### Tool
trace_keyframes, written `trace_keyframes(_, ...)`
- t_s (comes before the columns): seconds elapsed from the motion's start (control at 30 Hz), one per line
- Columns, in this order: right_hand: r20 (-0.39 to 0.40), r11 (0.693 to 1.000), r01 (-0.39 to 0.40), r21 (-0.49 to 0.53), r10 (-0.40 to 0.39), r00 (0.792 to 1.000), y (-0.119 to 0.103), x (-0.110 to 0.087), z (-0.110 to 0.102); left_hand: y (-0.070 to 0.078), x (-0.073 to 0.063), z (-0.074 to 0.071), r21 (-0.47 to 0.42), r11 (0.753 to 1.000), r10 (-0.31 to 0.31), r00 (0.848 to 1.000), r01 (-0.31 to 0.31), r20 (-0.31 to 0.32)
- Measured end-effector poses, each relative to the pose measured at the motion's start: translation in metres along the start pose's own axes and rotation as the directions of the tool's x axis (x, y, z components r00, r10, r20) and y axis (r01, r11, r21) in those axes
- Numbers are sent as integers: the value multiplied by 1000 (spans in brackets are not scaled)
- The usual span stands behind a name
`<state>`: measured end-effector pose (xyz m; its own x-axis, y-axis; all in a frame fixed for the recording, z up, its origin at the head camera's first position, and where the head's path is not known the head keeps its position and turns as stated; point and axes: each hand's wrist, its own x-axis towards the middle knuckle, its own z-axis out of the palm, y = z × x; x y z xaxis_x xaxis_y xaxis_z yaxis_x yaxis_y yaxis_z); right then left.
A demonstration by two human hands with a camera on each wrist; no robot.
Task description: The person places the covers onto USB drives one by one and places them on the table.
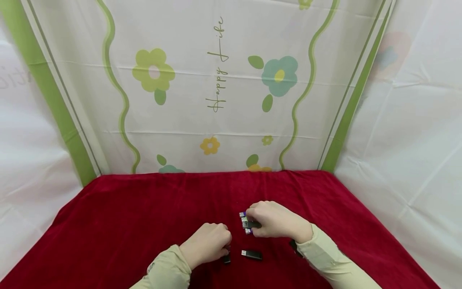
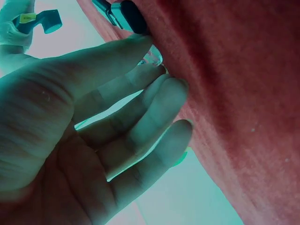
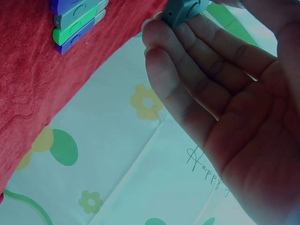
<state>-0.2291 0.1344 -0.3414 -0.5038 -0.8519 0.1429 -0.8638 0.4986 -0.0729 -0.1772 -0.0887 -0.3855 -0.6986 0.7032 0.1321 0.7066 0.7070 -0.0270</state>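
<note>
My right hand (image 1: pixel 272 218) pinches a dark USB flash drive (image 3: pixel 180 11) between thumb and fingertips, above a row of colored flash drives (image 3: pixel 77 26). The row holds purple, grey and green drives side by side, partly covered by the hand in the head view. My left hand (image 1: pixel 207 243) is low over the red cloth, its thumb and index finger on a black flash drive (image 1: pixel 226 259). The thumb hides the middle of that drive. Between the hands lies another black flash drive (image 1: pixel 252 255), its metal plug pointing left.
A red velvet cloth (image 1: pixel 144 216) covers the table. White printed curtains with flowers (image 1: pixel 153 70) stand at the back and both sides. A small dark object (image 1: pixel 294 247) shows under the right wrist.
</note>
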Motion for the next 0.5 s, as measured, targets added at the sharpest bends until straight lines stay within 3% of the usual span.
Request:
trace_keyframes(0.37,6,1000,1,-3,-1,1000,0,1,1,0,1,4,65,998,6,999,-4,-42)
trace_keyframes(0.5,4,1000,4,4,-4,1000,-1,1,0,-4,1,5,57,998,27,996,-22,-89)
